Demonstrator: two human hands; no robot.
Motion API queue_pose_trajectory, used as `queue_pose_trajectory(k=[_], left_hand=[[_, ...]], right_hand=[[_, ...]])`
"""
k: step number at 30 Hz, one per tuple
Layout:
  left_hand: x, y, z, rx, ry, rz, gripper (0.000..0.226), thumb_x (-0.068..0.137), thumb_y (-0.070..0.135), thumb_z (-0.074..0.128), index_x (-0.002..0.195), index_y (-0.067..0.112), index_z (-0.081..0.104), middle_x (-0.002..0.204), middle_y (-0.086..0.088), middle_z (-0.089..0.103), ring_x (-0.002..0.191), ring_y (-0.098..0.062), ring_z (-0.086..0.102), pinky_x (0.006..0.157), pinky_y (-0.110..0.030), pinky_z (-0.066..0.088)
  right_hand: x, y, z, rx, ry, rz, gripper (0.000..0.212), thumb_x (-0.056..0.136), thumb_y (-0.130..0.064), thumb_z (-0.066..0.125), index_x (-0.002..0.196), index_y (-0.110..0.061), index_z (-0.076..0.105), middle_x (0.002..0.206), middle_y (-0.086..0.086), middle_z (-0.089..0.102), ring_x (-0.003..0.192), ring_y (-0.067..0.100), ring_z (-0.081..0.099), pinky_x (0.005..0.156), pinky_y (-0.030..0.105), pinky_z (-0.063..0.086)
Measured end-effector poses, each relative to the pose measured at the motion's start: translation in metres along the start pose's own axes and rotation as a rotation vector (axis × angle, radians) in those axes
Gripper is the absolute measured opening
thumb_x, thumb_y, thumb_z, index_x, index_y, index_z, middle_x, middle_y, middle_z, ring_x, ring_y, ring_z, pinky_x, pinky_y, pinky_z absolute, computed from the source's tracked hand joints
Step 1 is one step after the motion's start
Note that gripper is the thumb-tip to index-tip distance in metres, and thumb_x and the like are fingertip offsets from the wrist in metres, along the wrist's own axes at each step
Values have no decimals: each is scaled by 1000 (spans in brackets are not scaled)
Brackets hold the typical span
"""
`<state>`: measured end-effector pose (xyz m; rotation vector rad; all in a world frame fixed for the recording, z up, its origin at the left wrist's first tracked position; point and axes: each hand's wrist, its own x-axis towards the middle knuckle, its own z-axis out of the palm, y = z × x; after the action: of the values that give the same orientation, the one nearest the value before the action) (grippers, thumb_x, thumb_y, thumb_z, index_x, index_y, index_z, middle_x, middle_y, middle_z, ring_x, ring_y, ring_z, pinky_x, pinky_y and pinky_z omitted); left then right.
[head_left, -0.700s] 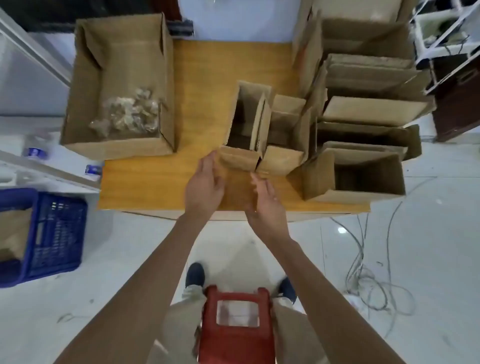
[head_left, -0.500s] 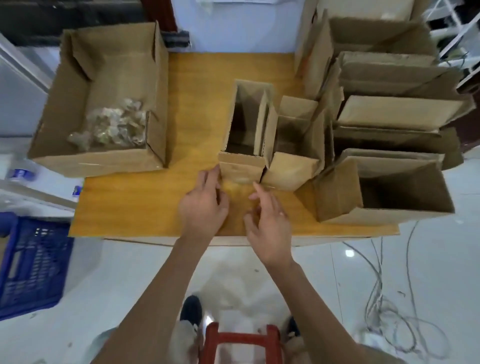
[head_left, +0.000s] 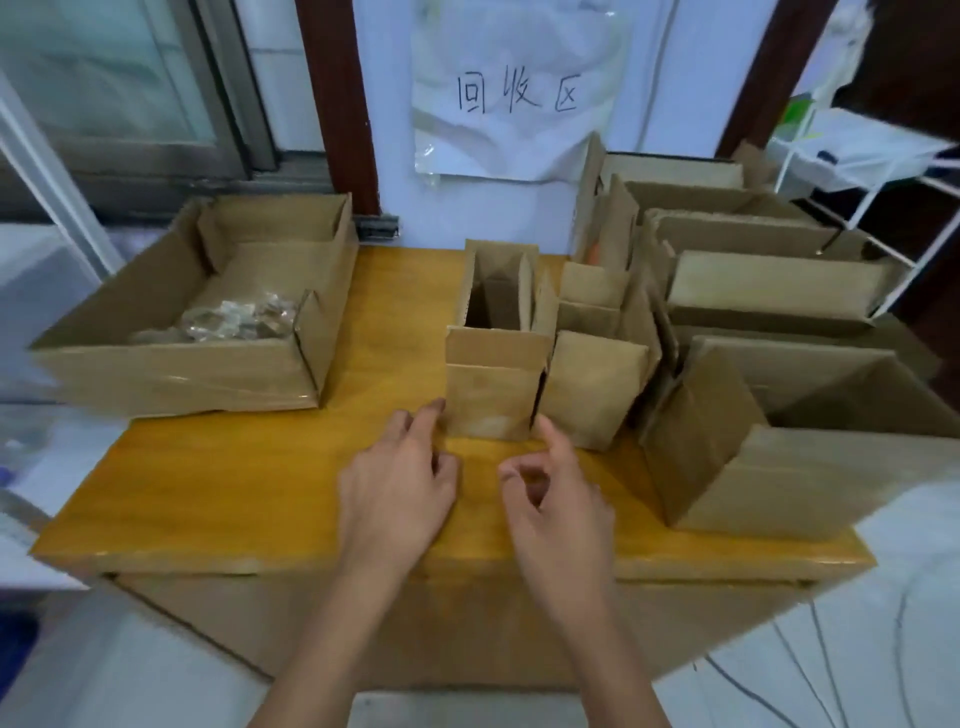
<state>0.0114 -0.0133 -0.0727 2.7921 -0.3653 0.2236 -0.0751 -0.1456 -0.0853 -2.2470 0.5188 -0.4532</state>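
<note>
Wooden table (head_left: 234, 483) against a wall, small box (head_left: 491, 395) upright at its middle, left hand (head_left: 397, 493) fingers straight, tips at its lower left corner, right hand (head_left: 558, 499) loosely curled, empty, just before it, big boxes (head_left: 779, 483) right.

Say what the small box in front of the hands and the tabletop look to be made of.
Small box: brown cardboard, matte, judging by its folded flaps and raw cut edges. Tabletop: yellow-orange wood or wood-look laminate, glossy; grain streaks and soft reflections show, but which is unclear.
</note>
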Motion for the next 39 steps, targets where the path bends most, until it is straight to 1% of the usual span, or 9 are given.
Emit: queue_pose_trajectory(k=[4,9,12,18,24,27,30,35,39], left_hand=[[-10,13,-12,14,-17,26,48,102,41,43,150,36,37,129,2,53,102,-26,65,75,-36,49],[-17,9,-20,-5,-22,25,41,104,38,45,144,32,44,130,-3,54,105,-31,65,79,-39,51],[-22,11,-24,17,-29,49,37,105,36,43,141,29,46,130,-4,53,104,-31,66,80,-40,51],[-26,11,-26,14,-10,77,34,105,29,42,139,26,47,128,-5,53,103,-31,66,76,-41,50],[-33,7,-21,-15,50,103,33,106,32,41,138,26,47,119,0,54,92,-25,68,71,-40,56],[-37,7,-14,-55,63,67,35,106,33,42,140,29,44,122,5,54,98,-18,66,72,-33,52],[-40,10,-9,-145,57,-11,34,104,34,43,138,31,46,125,12,57,108,-14,62,83,-31,51],[-37,13,-3,-153,40,-92,28,99,45,43,123,33,50,112,15,59,99,-14,62,82,-31,51],[-38,19,-7,-101,71,-103,29,99,53,43,116,32,54,106,16,59,93,-13,61,78,-29,47]], right_hand=[[-1,-8,-15,19,-17,-38,61,104,-37,60,159,-33,34,104,-25,69,84,-13,55,86,23,42],[1,-6,-12,69,-30,-45,56,104,-35,59,156,-28,41,99,-20,74,90,4,68,93,41,55],[2,-9,-15,129,-46,-1,55,103,-32,57,155,-28,42,90,-19,75,86,4,70,92,40,55],[0,-15,-20,228,-81,48,49,105,-26,58,152,-28,44,88,-15,78,75,5,71,66,27,48],[-7,-14,-20,237,-78,12,45,105,-30,58,147,-33,44,91,-19,77,83,5,71,89,37,58],[-10,-13,-21,217,-79,13,39,105,-31,58,138,-42,43,91,-24,75,84,-2,69,88,29,55],[-13,-14,-25,167,-92,6,29,105,-29,57,125,-43,41,87,-26,73,81,-5,68,81,21,54],[-5,-13,-27,166,-114,57,24,105,-28,58,117,-39,41,82,-20,73,76,-5,67,70,10,48],[-3,-16,-30,163,-133,63,23,104,-29,59,115,-38,41,80,-15,74,73,-3,68,69,9,47]])
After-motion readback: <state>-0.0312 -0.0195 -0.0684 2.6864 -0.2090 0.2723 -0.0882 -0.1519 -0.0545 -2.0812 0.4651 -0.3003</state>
